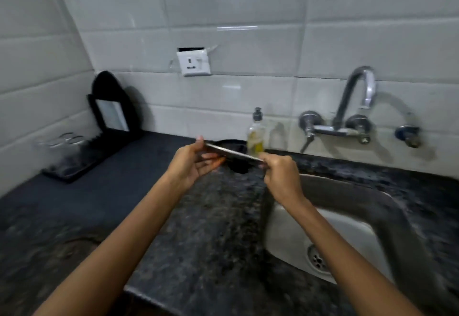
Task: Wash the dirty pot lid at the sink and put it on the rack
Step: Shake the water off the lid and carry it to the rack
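A flat metal pot lid is held edge-on above the dark granite counter, just left of the sink. My left hand grips its left rim with the thumb on top and fingers underneath. My right hand pinches its right rim. The steel sink lies at the lower right, its drain visible. The black dish rack stands at the far left of the counter, against the wall. The lid's handle side is hidden from me.
A chrome wall tap arches over the sink, with another valve to its right. A soap bottle and a black dish stand behind the lid. Several glasses sit in the rack. A wall socket is above.
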